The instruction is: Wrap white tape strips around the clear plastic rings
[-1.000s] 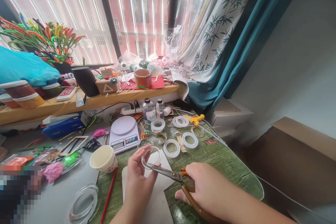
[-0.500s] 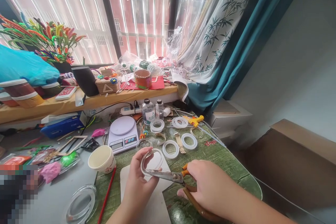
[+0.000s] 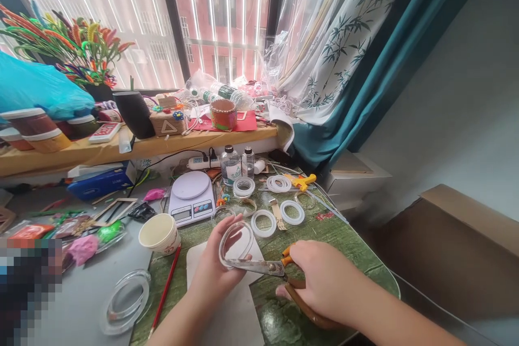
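The ring (image 3: pixel 223 251) is clear and glassy, a smooth round band whose edges show as two bright hoops. It is held tilted above the stiff white paper (image 3: pixel 239 313). The left hand (image 3: pixel 214 264) pinches it, fingers curled round its left side, thumb low near the blades. At the ring's four o'clock are the scissors (image 3: pixel 259 266): worn grey metal, rust-marked at the pivot, with curved brown-orange handles. Their tip meets the lower rim from this angle; I cannot tell whether it presses. The right hand (image 3: pixel 324 281) is closed round the handles.

Compared with a second ago, the ring's opening faces the camera more fully and looks rounder, and the blades lie nearer level. Both hands keep their hold.

Farther out, two flat, milky rings (image 3: pixel 263 234) lie at two o'clock, with the yellow glue gun (image 3: pixel 304 181) beyond. Two clear bottles (image 3: pixel 232 169) stand near twelve. The smooth, pale lilac scale (image 3: pixel 192 186) is at ten, the cream cup (image 3: pixel 158 242) at nine, the slim red stick (image 3: pixel 166 289) and some clear hoops (image 3: pixel 117 327) at eight. The table (image 3: pixel 344 259) is glossy green with a streaked, woodlike grain.
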A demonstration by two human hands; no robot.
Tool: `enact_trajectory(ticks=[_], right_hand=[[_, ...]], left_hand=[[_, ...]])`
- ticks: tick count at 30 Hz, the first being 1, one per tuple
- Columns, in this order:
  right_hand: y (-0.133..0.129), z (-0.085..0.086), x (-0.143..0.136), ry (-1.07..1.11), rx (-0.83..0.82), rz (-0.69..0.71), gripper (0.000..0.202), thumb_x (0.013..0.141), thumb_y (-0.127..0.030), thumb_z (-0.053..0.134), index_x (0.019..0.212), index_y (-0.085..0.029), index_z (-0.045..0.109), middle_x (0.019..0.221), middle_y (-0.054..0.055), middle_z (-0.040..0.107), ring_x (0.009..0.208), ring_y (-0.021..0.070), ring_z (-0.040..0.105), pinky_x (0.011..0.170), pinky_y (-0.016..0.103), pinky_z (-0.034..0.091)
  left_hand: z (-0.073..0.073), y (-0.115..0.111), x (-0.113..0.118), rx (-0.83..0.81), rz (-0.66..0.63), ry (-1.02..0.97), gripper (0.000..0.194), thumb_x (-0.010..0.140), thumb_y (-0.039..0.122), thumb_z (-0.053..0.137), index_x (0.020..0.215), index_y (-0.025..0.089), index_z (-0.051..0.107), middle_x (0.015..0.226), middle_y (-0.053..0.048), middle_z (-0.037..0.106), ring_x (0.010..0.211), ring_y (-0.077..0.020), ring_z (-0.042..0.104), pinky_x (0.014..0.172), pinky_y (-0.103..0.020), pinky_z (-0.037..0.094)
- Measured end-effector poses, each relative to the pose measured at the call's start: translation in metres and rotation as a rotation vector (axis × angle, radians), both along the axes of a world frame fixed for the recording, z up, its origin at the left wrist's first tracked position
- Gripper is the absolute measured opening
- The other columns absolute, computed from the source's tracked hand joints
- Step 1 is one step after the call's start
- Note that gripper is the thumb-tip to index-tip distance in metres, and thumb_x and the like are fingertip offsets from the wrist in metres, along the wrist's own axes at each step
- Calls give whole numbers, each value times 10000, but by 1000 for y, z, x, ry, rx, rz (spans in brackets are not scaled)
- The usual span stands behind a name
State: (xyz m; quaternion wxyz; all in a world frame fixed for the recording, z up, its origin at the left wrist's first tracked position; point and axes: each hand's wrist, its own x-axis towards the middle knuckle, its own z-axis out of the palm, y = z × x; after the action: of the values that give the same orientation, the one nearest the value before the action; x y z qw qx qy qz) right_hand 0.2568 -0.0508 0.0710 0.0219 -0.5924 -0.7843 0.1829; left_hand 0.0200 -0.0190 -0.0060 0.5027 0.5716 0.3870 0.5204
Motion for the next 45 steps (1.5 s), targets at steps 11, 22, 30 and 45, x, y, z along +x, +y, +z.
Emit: enact_trajectory(ticks=[11, 22, 30, 45], right_hand=[[1, -9, 5, 55, 7, -75, 458, 741, -613, 775, 705, -210, 562, 739, 17, 631, 651, 193, 531, 559, 287, 246], [-1, -14, -13, 29, 9, 9, 381, 787, -561, 743, 810, -200, 624, 822, 66, 670, 754, 254, 617, 647, 315, 366], [2, -3, -15, -4, -33, 19, 447, 733, -615, 760, 810, -203, 607, 834, 73, 659, 765, 276, 612, 645, 329, 377], [10, -5, -14, -60, -33, 45, 489, 742, -672, 733, 799, -198, 627, 828, 76, 658, 759, 267, 614, 647, 330, 395]], left_hand=[[15, -1, 2, -510, -349, -612, 783, 854, 761, 571, 1447, 249, 553, 1474, -173, 577, 1243, -406, 622, 1031, -527, 473], [22, 2, 6, -674, -103, -657, 452, 936, 487, 624, 1089, 82, 754, 967, -154, 740, 774, -223, 687, 744, -307, 541], [22, 0, 6, -636, 67, -632, 408, 954, 435, 571, 1084, 88, 743, 941, -149, 760, 722, -223, 691, 661, -304, 535], [20, 6, 10, -683, 134, -647, 330, 976, 386, 568, 1024, 96, 718, 889, -135, 759, 663, -204, 717, 623, -284, 572]])
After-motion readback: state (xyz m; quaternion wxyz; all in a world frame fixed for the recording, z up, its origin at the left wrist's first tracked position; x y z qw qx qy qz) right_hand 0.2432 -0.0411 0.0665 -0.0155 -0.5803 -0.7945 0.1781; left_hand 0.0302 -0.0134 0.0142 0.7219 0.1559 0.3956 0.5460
